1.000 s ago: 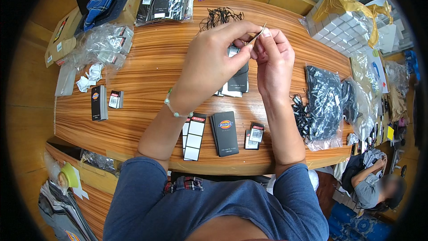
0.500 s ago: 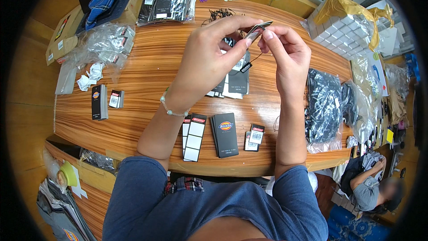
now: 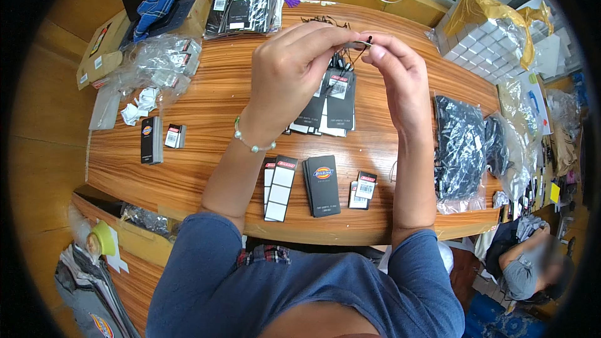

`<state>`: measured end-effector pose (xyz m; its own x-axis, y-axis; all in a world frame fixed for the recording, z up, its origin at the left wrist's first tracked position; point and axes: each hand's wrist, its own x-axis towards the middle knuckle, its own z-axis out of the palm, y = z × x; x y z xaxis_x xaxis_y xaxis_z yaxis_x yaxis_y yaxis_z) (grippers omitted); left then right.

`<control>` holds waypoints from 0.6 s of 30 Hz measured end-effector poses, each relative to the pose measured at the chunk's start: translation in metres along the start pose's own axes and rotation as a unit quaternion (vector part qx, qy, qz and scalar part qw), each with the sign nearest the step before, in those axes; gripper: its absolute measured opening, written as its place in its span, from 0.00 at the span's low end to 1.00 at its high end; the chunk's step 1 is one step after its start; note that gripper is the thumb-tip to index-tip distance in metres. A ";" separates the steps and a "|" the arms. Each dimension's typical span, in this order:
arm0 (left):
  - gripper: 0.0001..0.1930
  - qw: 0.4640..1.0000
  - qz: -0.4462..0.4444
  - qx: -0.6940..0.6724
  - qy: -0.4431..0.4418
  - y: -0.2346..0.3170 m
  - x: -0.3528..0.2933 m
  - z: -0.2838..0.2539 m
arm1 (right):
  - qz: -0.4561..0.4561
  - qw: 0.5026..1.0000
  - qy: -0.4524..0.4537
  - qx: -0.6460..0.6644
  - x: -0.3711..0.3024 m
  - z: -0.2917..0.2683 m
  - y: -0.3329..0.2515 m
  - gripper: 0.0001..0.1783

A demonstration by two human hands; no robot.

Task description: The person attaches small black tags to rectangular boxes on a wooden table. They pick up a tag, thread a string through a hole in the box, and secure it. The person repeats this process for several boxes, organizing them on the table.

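Note:
Raised over the far middle of the table, my left hand (image 3: 297,66) pinches thin hang tags (image 3: 359,44), seen nearly edge-on. My right hand (image 3: 400,81) is closed at their other end, its thumb and forefinger on a black tag string (image 3: 369,40). Below them lies a pile of strung black hang tags (image 3: 341,103). Nearer me are three groups: black-framed cards with white panels (image 3: 282,189), plain black tags with an oval emblem (image 3: 323,184), and small barcode tags (image 3: 363,191). The fingers partly hide the held tags.
A black tag stack (image 3: 151,141) and small barcode tags (image 3: 175,136) stand at left, near crumpled paper (image 3: 141,106). Bagged tags (image 3: 241,6) lie at the back, black bagged goods (image 3: 460,150) at right, white boxes (image 3: 482,47) beyond. A co-worker (image 3: 529,269) sits lower right.
The held tags have tilted from showing a face to nearly edge-on, and my hands have lowered slightly. The dangling string end with its black tab no longer shows below them. The view has shifted slightly.

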<state>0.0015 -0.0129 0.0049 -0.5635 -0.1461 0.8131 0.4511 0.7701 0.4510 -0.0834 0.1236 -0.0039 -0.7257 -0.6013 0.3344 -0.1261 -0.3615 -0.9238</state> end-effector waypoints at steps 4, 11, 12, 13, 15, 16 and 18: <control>0.12 0.993 0.105 0.036 0.026 -0.002 0.003 0.002 | 0.013 0.997 -0.002 0.074 -0.002 0.000 -0.004 0.08; 0.13 0.981 0.173 0.085 0.006 0.014 0.005 -0.005 | 0.059 0.980 -0.111 0.154 -0.005 -0.010 -0.012 0.05; 0.13 0.976 0.191 0.100 -0.009 0.017 0.004 -0.006 | 0.056 0.979 -0.122 0.156 -0.003 -0.013 -0.014 0.05; 0.12 0.970 0.213 0.112 -0.020 0.019 0.005 -0.005 | 0.069 0.975 -0.138 0.161 0.002 -0.020 -0.008 0.05; 0.11 0.961 0.245 0.124 -0.033 0.028 0.009 0.000 | 0.060 0.969 -0.132 0.201 0.003 -0.025 -0.010 0.04; 0.11 0.963 0.235 0.130 -0.035 0.034 0.005 0.001 | 0.049 0.967 -0.129 0.212 0.002 -0.024 -0.012 0.04; 0.10 0.968 0.226 0.111 -0.024 0.038 0.001 0.009 | 0.005 0.970 -0.050 0.236 0.005 -0.030 -0.019 0.04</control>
<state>0.0120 0.0212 0.0194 -0.3779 0.2614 0.8882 0.5020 0.8639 -0.0406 -0.1046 0.1486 0.0095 -0.6525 -0.6647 0.3640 0.2221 -0.6269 -0.7468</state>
